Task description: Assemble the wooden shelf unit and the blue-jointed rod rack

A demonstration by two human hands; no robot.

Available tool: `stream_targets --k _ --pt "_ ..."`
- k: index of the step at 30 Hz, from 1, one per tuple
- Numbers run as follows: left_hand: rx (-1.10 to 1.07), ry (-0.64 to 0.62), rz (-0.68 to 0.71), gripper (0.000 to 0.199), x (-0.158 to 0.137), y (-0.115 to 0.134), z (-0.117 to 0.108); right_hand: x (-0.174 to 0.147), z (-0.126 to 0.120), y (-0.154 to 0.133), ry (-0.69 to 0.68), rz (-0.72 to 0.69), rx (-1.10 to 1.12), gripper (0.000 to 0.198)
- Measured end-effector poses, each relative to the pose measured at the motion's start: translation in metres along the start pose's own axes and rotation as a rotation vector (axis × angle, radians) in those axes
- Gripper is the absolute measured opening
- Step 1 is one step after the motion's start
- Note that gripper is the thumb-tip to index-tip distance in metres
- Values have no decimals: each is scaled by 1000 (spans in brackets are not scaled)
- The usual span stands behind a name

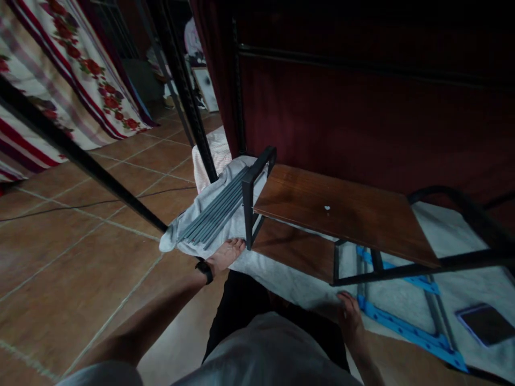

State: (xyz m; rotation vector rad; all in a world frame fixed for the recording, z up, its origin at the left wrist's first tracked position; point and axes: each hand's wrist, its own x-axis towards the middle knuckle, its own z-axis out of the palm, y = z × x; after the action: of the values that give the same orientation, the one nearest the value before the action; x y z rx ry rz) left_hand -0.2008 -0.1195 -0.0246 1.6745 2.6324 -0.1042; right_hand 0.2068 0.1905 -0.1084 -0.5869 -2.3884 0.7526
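Observation:
My left hand [228, 255], with a dark band on its wrist, lies on the pale cloth [263, 264], its fingertips beside the foot of a black metal frame [248, 220]. Two brown wooden boards go with this frame: an upper board [341, 206] and a lower board [295, 251]. At the cloth's front edge is my right hand [351, 313], fingers loosely extended and holding nothing visible. It is nearest to a blue and grey frame piece [406, 324]. Several thin grey rods [217, 206] lie side by side left of the black frame.
A phone-like dark slab [485, 324] lies at the right on the cloth. Black posts [189, 96] rise at the left, and a slanting black bar [88, 166] crosses above the tiled floor [132, 262]. Dark red fabric [322, 123] hangs behind. A thin cable [96, 202] runs across the tiles.

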Motion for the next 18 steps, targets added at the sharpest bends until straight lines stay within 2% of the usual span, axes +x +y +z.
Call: stream_targets --k 6,9,13,15,18 --pt "118 17 26 49 8 -16 9 0 15 -11 61 48 -123 38" --pt "-5 103 -62 41 13 -34 28 8 19 -17 100 96 -136 38" --pt "-131 281 -66 38 20 -54 55 19 18 -29 73 179 -138 42" --pt "-180 311 -94 39 22 -59 62 22 19 -34 78 221 -147 41" --pt "-244 280 -145 37 24 -62 66 24 21 -39 48 264 -168 42"
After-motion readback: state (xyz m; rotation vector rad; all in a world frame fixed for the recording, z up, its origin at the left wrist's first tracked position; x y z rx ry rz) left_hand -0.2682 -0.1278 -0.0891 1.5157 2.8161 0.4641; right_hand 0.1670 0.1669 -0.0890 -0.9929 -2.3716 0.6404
